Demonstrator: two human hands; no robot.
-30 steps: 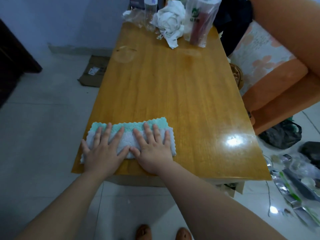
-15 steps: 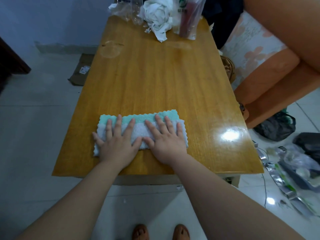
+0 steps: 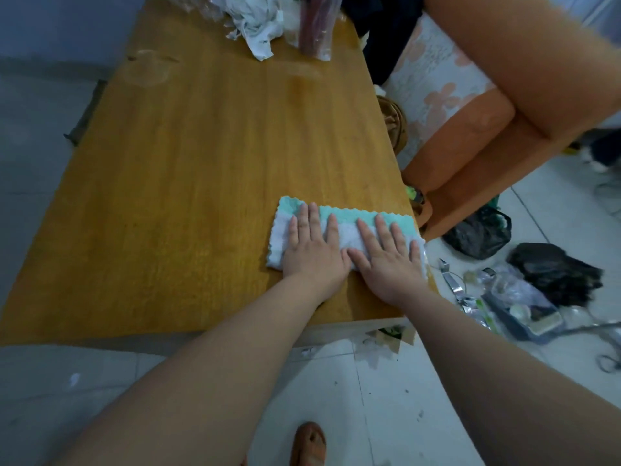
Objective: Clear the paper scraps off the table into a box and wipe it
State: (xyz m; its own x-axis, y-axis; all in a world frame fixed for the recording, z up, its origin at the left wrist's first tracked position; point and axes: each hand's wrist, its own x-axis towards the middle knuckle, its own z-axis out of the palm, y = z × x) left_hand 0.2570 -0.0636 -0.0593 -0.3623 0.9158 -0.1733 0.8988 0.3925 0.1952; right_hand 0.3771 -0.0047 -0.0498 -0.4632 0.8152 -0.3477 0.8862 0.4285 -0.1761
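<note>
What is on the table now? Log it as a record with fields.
table: wooden, glossy
cloth: green and white, folded, lying flat by the table's near right edge
left hand: pressed flat on cloth, fingers straight
right hand: flat on cloth beside the left hand
far end: crumpled white wad, clear plastic bag
floor: litter and black bags at right

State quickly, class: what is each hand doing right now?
Left hand: open, fingers straight, pressing flat on the folded white-and-teal scalloped cloth.
Right hand: open, pressing flat on the same cloth.
</note>
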